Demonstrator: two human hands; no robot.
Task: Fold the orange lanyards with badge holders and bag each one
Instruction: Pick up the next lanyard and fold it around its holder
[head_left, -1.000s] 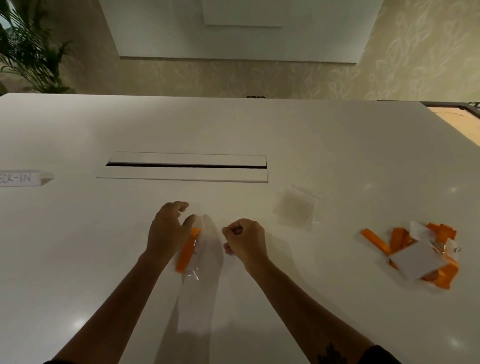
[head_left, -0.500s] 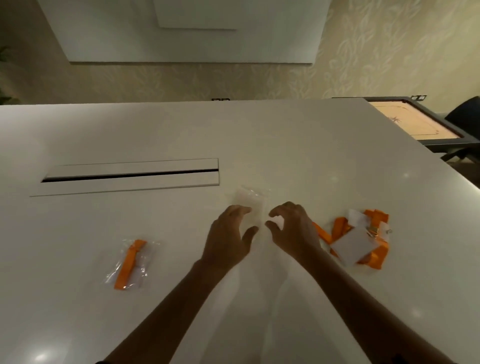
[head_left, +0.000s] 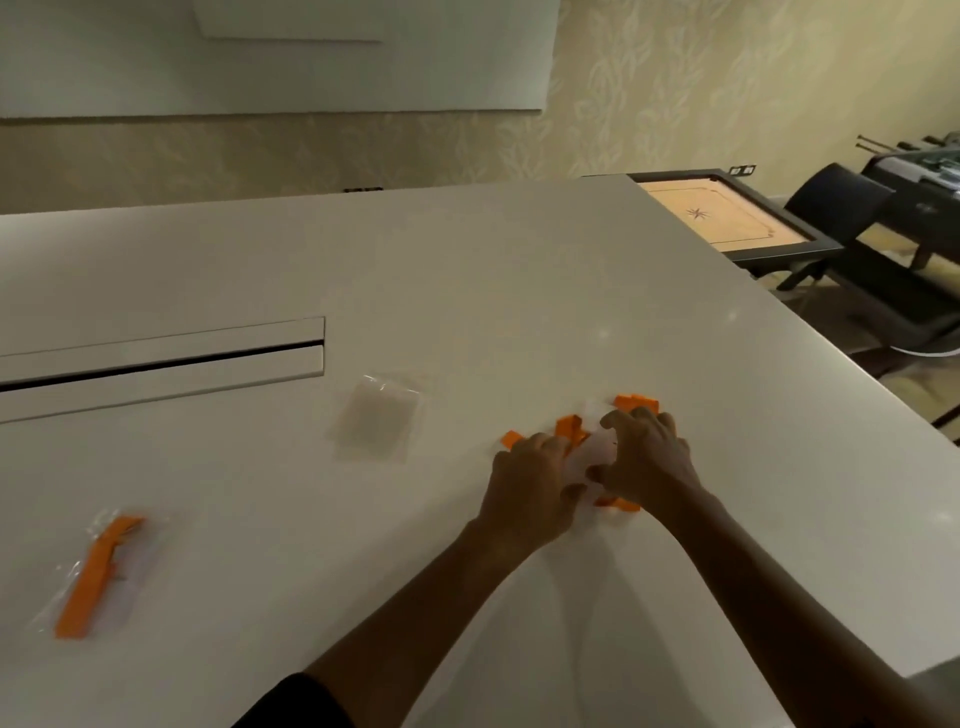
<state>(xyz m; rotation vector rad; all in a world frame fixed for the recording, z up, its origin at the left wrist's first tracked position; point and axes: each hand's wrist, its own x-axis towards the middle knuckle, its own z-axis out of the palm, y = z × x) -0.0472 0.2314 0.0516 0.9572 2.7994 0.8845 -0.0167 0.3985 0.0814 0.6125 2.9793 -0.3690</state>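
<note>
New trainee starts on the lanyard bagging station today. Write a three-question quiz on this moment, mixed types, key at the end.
1. True or false: the bagged lanyard lies to the left of the stack of empty bags.
2. The left hand and right hand are on: A) the empty bags, B) the loose lanyard pile, C) the table slot.
3. How many lanyards are already bagged on the white table?

Key: 1 true; 2 B; 3 one.
</note>
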